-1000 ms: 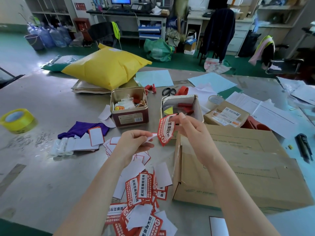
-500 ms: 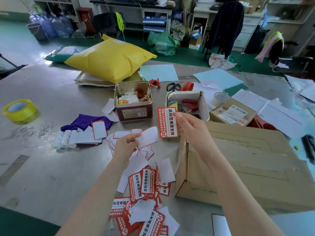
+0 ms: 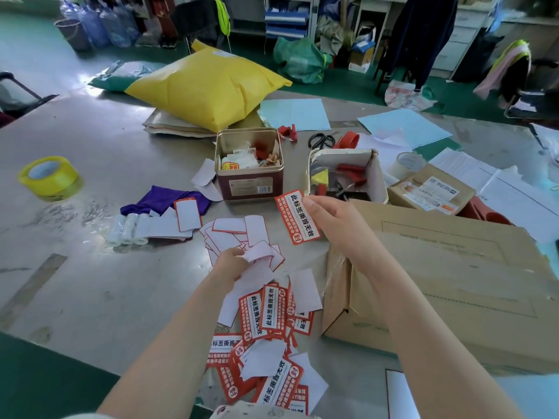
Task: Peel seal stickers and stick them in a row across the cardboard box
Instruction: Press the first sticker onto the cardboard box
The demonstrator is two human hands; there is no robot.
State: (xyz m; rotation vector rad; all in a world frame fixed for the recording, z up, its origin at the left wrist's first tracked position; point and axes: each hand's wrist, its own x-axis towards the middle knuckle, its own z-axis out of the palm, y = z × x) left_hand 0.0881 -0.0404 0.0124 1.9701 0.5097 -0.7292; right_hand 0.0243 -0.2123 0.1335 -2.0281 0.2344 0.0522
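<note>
My right hand (image 3: 334,220) pinches a peeled red-and-white seal sticker (image 3: 297,216) by its upper edge, held in the air just left of the flat brown cardboard box (image 3: 453,276). My left hand (image 3: 230,264) holds the white backing paper (image 3: 257,255) low over a heap of spent backings (image 3: 233,229). A pile of unpeeled seal stickers (image 3: 266,343) lies on the table in front of me, between my forearms. No sticker shows on the box top.
A red tin (image 3: 249,167) and an open white box (image 3: 344,173) with red parts stand behind the hands. Scissors (image 3: 320,140), a yellow tape roll (image 3: 48,176), a purple cloth (image 3: 163,201), a yellow padded bag (image 3: 208,83) and a small labelled parcel (image 3: 431,189) lie around.
The sticker has come fully off its backing. My left hand has dropped toward the spent backings with the white paper, and my right hand has carried the sticker, turned flat toward me, slightly lower.
</note>
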